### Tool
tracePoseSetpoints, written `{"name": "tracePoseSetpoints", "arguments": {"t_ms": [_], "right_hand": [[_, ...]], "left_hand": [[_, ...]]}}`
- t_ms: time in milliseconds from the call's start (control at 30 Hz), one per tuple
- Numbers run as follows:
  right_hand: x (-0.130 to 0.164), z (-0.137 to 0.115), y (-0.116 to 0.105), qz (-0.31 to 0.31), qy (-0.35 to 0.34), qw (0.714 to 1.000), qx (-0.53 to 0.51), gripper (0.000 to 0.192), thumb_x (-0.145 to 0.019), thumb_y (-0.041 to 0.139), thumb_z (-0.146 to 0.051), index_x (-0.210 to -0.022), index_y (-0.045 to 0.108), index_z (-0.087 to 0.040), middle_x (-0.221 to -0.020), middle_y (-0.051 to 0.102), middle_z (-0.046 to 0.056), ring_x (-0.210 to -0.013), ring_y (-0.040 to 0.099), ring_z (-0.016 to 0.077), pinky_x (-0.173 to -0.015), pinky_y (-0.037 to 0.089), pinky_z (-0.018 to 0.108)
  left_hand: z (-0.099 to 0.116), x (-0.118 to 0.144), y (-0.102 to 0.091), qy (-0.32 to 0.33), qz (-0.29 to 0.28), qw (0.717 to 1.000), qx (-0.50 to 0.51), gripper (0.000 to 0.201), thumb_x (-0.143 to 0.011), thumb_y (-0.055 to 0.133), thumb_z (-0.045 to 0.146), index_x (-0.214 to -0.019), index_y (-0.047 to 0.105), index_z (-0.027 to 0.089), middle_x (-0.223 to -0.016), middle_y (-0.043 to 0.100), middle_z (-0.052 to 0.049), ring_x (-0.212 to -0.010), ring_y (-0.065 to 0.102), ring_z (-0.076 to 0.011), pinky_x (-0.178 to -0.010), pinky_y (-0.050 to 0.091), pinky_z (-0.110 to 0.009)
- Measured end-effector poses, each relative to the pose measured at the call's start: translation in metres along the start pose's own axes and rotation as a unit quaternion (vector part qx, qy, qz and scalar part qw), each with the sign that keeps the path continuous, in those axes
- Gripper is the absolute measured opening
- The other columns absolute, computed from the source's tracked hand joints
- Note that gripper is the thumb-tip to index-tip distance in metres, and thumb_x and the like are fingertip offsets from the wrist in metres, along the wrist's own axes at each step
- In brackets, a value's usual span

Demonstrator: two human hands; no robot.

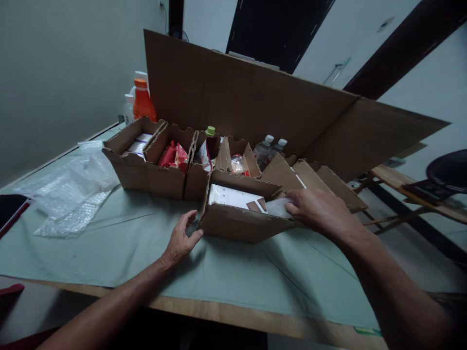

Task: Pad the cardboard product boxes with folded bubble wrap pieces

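In front of me on the table stands an open cardboard box (248, 226), pulled forward of a row of similar boxes. Inside it lies a white carton (237, 198) with brown marks, and clear bubble wrap (278, 208) fills its right part. My right hand (317, 210) is closed on the bubble wrap at the box's right end; some of its fingers are hidden. My left hand (183, 237) is open beside the box's left corner, fingers apart and holding nothing. Whether its fingertips touch the cardboard I cannot tell.
Behind stand open cardboard bins (166, 182) with red packets (174, 154) and other packages. A tall cardboard panel (241, 92) rises behind them. An orange bottle (143, 101) and clear bottles (263, 148) stand near it. Loose bubble wrap (78, 187) lies left on the green-covered table (138, 257).
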State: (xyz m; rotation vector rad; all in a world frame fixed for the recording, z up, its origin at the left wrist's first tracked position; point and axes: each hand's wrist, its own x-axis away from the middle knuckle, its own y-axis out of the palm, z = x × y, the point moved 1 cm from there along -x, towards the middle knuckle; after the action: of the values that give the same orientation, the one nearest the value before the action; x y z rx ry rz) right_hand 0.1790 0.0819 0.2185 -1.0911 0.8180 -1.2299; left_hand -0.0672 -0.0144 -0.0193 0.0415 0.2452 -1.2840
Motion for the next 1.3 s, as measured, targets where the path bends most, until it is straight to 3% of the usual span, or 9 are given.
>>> {"name": "tracePoseSetpoints", "arguments": {"t_ms": [200, 367, 500, 633, 733, 900, 1067, 1167, 1300], "right_hand": [[-0.033, -0.023, 0.007, -0.052, -0.069, 0.996, -0.026, 0.017, -0.082, 0.062, -0.023, -0.069, 0.073, -0.018, -0.077, 0.073, 0.015, -0.061, 0.063, 0.0216, -0.053, 0.033, 0.029], [-0.037, -0.015, 0.021, -0.02, -0.089, 0.994, -0.059, 0.016, -0.082, 0.059, -0.017, -0.084, 0.075, -0.018, -0.089, 0.076, 0.013, -0.076, 0.069, 0.0253, -0.06, 0.041, 0.03], [0.005, 0.009, 0.022, 0.117, -0.065, 0.979, -0.156, 0.027, -0.088, 0.051, -0.025, -0.105, 0.073, -0.022, -0.108, 0.075, 0.01, -0.094, 0.07, 0.0278, -0.076, 0.049, 0.035], [0.068, 0.037, 0.05, 0.286, 0.035, 0.905, -0.312, 0.033, -0.088, 0.053, -0.048, -0.097, 0.073, -0.023, -0.09, 0.076, 0.008, -0.072, 0.067, 0.0229, -0.068, 0.051, 0.035], [0.085, 0.041, 0.093, 0.24, 0.081, 0.881, -0.4, 0.042, -0.081, 0.06, -0.053, -0.106, 0.07, -0.02, -0.09, 0.075, 0.008, -0.063, 0.064, 0.0197, -0.057, 0.049, 0.031], [0.057, 0.01, 0.139, 0.136, 0.007, 0.83, -0.54, 0.057, -0.08, 0.062, -0.052, -0.124, 0.057, -0.016, -0.121, 0.068, 0.015, -0.103, 0.066, 0.0255, -0.074, 0.053, 0.034], [0.066, -0.01, 0.141, 0.129, 0.033, 0.843, -0.521, 0.043, -0.086, 0.052, -0.05, -0.11, 0.06, -0.015, -0.086, 0.07, 0.007, -0.064, 0.059, 0.0194, -0.064, 0.048, 0.034], [0.107, -0.019, 0.14, 0.15, 0.066, 0.829, -0.534, 0.036, -0.086, 0.054, -0.051, -0.101, 0.061, -0.019, -0.081, 0.071, 0.006, -0.067, 0.064, 0.0221, -0.064, 0.049, 0.034], [0.14, -0.056, 0.116, 0.207, 0.022, 0.788, -0.58, 0.027, -0.089, 0.056, -0.048, -0.094, 0.062, -0.022, -0.081, 0.071, 0.005, -0.074, 0.066, 0.0227, -0.066, 0.052, 0.033]], "left_hand": [[0.001, -0.003, 0.001, 0.035, -0.007, 0.999, -0.018, 0.054, -0.079, 0.064, 0.027, -0.13, 0.053, 0.018, -0.127, 0.063, -0.013, -0.118, 0.059, -0.0282, -0.103, 0.046, -0.047], [0.006, 0.0, 0.003, 0.08, -0.036, 0.995, -0.046, 0.056, -0.078, 0.062, 0.022, -0.133, 0.051, 0.019, -0.128, 0.06, -0.013, -0.118, 0.058, -0.028, -0.102, 0.047, -0.048], [0.004, 0.002, 0.003, 0.098, -0.026, 0.992, -0.071, 0.057, -0.079, 0.061, 0.022, -0.135, 0.05, 0.02, -0.13, 0.058, -0.013, -0.12, 0.057, -0.0292, -0.104, 0.046, -0.051], [-0.001, 0.005, 0.001, 0.113, -0.031, 0.989, -0.088, 0.062, -0.08, 0.061, 0.024, -0.141, 0.046, 0.021, -0.136, 0.055, -0.014, -0.126, 0.054, -0.0307, -0.107, 0.044, -0.053], [0.0, 0.007, 0.002, 0.124, -0.036, 0.988, -0.085, 0.069, -0.081, 0.062, 0.024, -0.147, 0.04, 0.023, -0.144, 0.049, -0.015, -0.134, 0.048, -0.032, -0.111, 0.04, -0.055], [0.013, 0.005, 0.013, 0.081, -0.05, 0.994, -0.046, 0.081, -0.081, 0.065, 0.031, -0.154, 0.029, 0.027, -0.159, 0.035, -0.014, -0.144, 0.038, -0.0334, -0.117, 0.032, -0.056], [0.028, 0.016, 0.028, 0.025, -0.039, 0.999, 0.007, 0.087, -0.08, 0.065, 0.034, -0.156, 0.025, 0.021, -0.158, 0.037, -0.016, -0.144, 0.038, -0.0342, -0.119, 0.03, -0.056], [0.034, 0.049, 0.011, 0.014, -0.039, 0.999, 0.005, 0.085, -0.079, 0.069, 0.038, -0.154, 0.031, 0.023, -0.158, 0.037, -0.015, -0.145, 0.037, -0.0362, -0.12, 0.028, -0.057], [0.06, 0.082, -0.051, -0.021, 0.022, 0.999, -0.017, 0.075, -0.081, 0.072, 0.04, -0.148, 0.04, 0.028, -0.154, 0.044, -0.012, -0.142, 0.042, -0.037, -0.116, 0.037, -0.054]]}}
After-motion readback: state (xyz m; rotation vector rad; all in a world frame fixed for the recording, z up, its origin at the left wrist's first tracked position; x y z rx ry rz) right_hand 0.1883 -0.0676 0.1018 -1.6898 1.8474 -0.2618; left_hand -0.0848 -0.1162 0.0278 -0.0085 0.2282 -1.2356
